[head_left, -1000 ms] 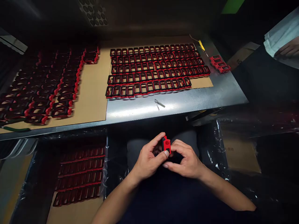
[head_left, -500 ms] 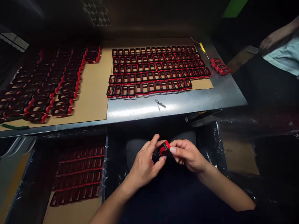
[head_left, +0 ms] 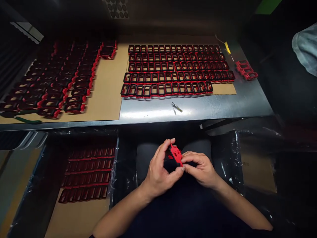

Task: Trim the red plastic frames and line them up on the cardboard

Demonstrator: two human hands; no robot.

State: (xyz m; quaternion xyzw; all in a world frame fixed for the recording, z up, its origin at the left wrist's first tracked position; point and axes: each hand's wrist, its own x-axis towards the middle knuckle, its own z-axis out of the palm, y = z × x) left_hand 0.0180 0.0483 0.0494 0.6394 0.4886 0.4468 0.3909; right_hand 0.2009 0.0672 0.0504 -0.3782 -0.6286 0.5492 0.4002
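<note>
Both my hands hold one small red-and-black plastic frame above my lap, its red side with slots facing up. My left hand grips it along its left side, fingertips at the top end and thumb at the bottom end. The thumb and index finger of my right hand pinch its lower right corner. Part of the frame's black side is hidden behind my left fingers. On the bench ahead lie rows of similar red-and-black frames.
More frames cover cardboard at left. Nail clippers lie on the metal bench. A yellow-handled tool and red parts are at right. Lower left, a plastic-lined box holds frames. A person's sleeve shows at right.
The frame has been turned in my hands, so its broad red side now faces up. My view has shifted slightly, and the other person's hand at right is out of sight.
</note>
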